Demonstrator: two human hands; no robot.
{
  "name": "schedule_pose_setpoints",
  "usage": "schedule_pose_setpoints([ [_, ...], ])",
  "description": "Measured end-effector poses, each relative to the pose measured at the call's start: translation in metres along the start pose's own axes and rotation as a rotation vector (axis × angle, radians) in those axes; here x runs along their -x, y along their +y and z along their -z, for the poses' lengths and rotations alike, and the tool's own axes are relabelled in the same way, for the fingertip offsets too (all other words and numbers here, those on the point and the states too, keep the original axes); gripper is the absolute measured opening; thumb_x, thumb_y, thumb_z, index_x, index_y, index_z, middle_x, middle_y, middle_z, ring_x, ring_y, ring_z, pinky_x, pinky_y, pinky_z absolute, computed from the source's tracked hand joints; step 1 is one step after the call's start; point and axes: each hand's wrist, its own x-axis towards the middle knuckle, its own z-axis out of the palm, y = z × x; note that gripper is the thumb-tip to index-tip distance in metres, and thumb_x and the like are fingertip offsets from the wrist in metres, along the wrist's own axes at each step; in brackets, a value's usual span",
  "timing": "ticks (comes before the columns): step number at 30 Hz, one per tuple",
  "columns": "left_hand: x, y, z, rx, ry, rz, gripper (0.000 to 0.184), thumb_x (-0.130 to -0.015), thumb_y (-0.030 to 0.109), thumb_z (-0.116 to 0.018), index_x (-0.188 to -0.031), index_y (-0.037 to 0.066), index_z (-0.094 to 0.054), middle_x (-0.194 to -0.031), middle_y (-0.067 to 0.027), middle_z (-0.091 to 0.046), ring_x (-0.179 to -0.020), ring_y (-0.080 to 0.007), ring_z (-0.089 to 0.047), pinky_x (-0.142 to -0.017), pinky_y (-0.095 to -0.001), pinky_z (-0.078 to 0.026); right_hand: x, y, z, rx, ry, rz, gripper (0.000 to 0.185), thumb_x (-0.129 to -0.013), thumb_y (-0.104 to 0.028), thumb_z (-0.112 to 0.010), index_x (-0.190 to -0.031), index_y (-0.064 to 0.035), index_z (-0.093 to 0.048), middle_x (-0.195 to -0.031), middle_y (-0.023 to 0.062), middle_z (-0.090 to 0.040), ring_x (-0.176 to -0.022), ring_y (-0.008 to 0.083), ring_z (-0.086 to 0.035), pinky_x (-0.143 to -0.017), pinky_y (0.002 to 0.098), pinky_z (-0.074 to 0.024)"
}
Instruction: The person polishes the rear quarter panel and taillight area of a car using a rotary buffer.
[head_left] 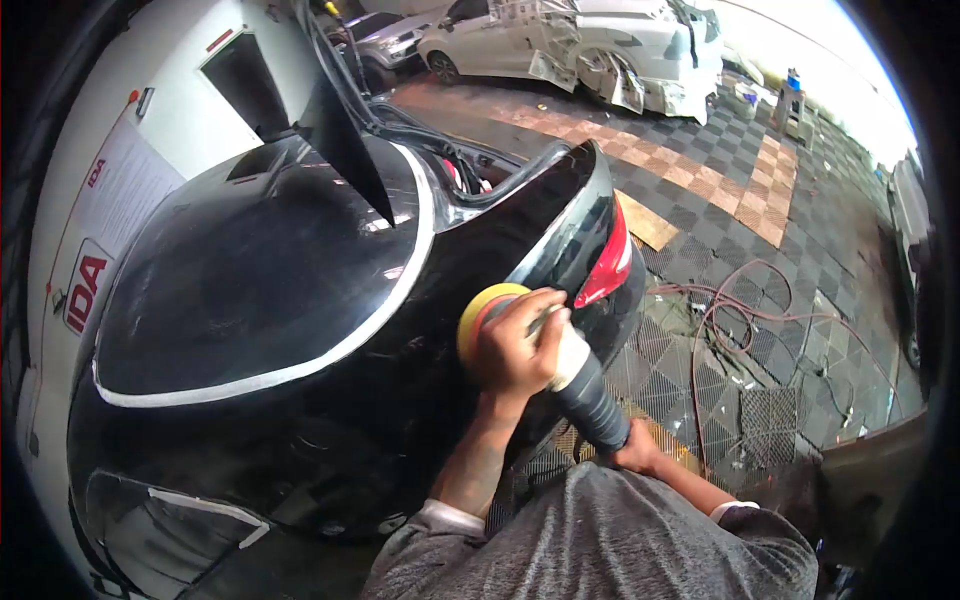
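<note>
Both my hands are on a car polisher (592, 402) with a yellow-edged round pad (474, 315). My left hand (522, 340) is closed over the polisher's head, just behind the pad. Farther back, my right hand (637, 447) wraps round the end of the dark ribbed grip. The pad is tilted against the black car's rear side panel (440, 335), left of the red tail light (608, 262); its working face is hidden. Pale masking tape (330, 370) runs round the edge of the dark side window (270, 260).
A red hose (720, 310) lies looped on the tiled floor (670, 370) to the right. Behind stand a partly wrapped white car (640, 40) and a silver car (390, 42). An IDA sign (85, 285) hangs on the left wall. Another vehicle (908, 220) edges the right side.
</note>
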Motion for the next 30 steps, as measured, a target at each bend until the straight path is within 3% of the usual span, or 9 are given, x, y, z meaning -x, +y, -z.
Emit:
schedule_pose_setpoints([
  [4,0.034,0.023,0.05,-0.077,0.084,-0.014,0.024,-0.089,0.009,-0.063,-0.104,-0.006,-0.075,-0.096,-0.0185,-0.077,-0.093,-0.031,-0.074,-0.09,-0.041,-0.056,0.014,-0.035,-0.014,0.27,-0.096,0.049,0.04,-0.071,-0.023,-0.083,-0.101,0.0015,-0.074,-0.093,0.0188,-0.077,-0.088,0.0291,-0.076,-0.081,0.0399,-0.0591],
  [6,0.056,0.022,0.069,-0.085,0.118,0.017,0.025,-0.089,0.007,-0.06,-0.104,-0.008,-0.073,-0.096,-0.0204,-0.076,-0.094,-0.0324,-0.073,-0.09,-0.0424,-0.057,0.018,-0.05,-0.021,0.194,-0.112,0.044,0.042,-0.07,-0.022,-0.082,-0.103,0.0014,-0.073,-0.092,0.02,-0.077,-0.089,0.033,-0.076,-0.082,0.0413,-0.0592],
  [8,0.062,0.033,0.076,-0.042,0.149,0.064,0.025,-0.089,0.006,-0.058,-0.104,-0.009,-0.071,-0.097,-0.021,-0.075,-0.092,-0.0328,-0.073,-0.088,-0.0423,-0.058,0.015,-0.042,-0.031,0.198,-0.08,0.257,0.044,-0.07,-0.022,-0.081,-0.106,0.0011,-0.072,-0.093,0.0205,-0.076,-0.092,0.0362,-0.076,-0.083,0.0431,-0.0592],
  [10,0.061,0.034,0.076,0.012,0.141,0.105,0.027,-0.089,0.009,-0.058,-0.104,-0.009,-0.071,-0.098,-0.0212,-0.075,-0.093,-0.0326,-0.073,-0.09,-0.0425,-0.057,0.012,-0.033,-0.037,0.174,-0.079,0.284,0.056,-0.066,-0.021,-0.084,-0.117,-0.0011,-0.071,-0.1,0.0204,-0.077,-0.092,0.0335,-0.077,-0.086,0.0419,-0.0598],
  [15,0.036,0.013,0.05,0.019,0.071,0.031,0.032,-0.091,0.016,-0.058,-0.104,-0.009,-0.073,-0.099,-0.0207,-0.076,-0.095,-0.0323,-0.073,-0.093,-0.042,-0.056,0.019,-0.05,-0.017,0.196,-0.048,0.065,0.044,-0.068,-0.023,-0.085,-0.103,0.0012,-0.075,-0.095,0.0202,-0.078,-0.091,0.0293,-0.078,-0.083,0.0396,-0.0598],
  [18,0.007,0.005,0.019,0.045,-0.009,0.038,0.027,-0.095,0.012,-0.058,-0.103,-0.006,-0.075,-0.1,-0.0184,-0.077,-0.096,-0.029,-0.074,-0.09,-0.0383,-0.057,0.019,-0.052,-0.006,0.118,0.012,0.016,0.037,-0.069,-0.023,-0.084,-0.096,0.0005,-0.076,-0.09,0.0187,-0.077,-0.084,0.0293,-0.077,-0.08,0.0409,-0.0591],
  [23,-0.028,-0.004,-0.03,0.083,-0.143,0.143,0.026,-0.096,0.016,-0.063,-0.103,-0.006,-0.075,-0.097,-0.0172,-0.078,-0.092,-0.0267,-0.075,-0.086,-0.036,-0.057,0.008,-0.036,0.002,-0.071,0.123,0.042,0.03,-0.073,-0.016,-0.079,-0.098,0.0004,-0.075,-0.088,0.0125,-0.077,-0.083,0.0193,-0.074,-0.079,0.0362,-0.0579],
  [26,-0.028,-0.003,-0.032,0.102,-0.147,0.161,0.024,-0.096,0.014,-0.064,-0.102,-0.006,-0.075,-0.096,-0.0165,-0.078,-0.092,-0.0242,-0.075,-0.085,-0.0349,-0.057,0.013,-0.058,0.006,-0.119,0.128,0.048,0.03,-0.073,-0.015,-0.079,-0.099,0.0006,-0.075,-0.089,0.0118,-0.077,-0.083,0.0184,-0.073,-0.078,0.0358,-0.0577],
  [30,0.0,-0.007,-0.002,0.03,-0.062,0.039,0.023,-0.096,0.011,-0.062,-0.102,-0.005,-0.076,-0.098,-0.0162,-0.078,-0.094,-0.0266,-0.074,-0.087,-0.0366,-0.058,0.016,-0.042,-0.002,0.125,0.012,0.018,0.038,-0.072,-0.021,-0.082,-0.103,0.0014,-0.075,-0.087,0.0156,-0.077,-0.084,0.0244,-0.076,-0.08,0.0396,-0.0586],
])
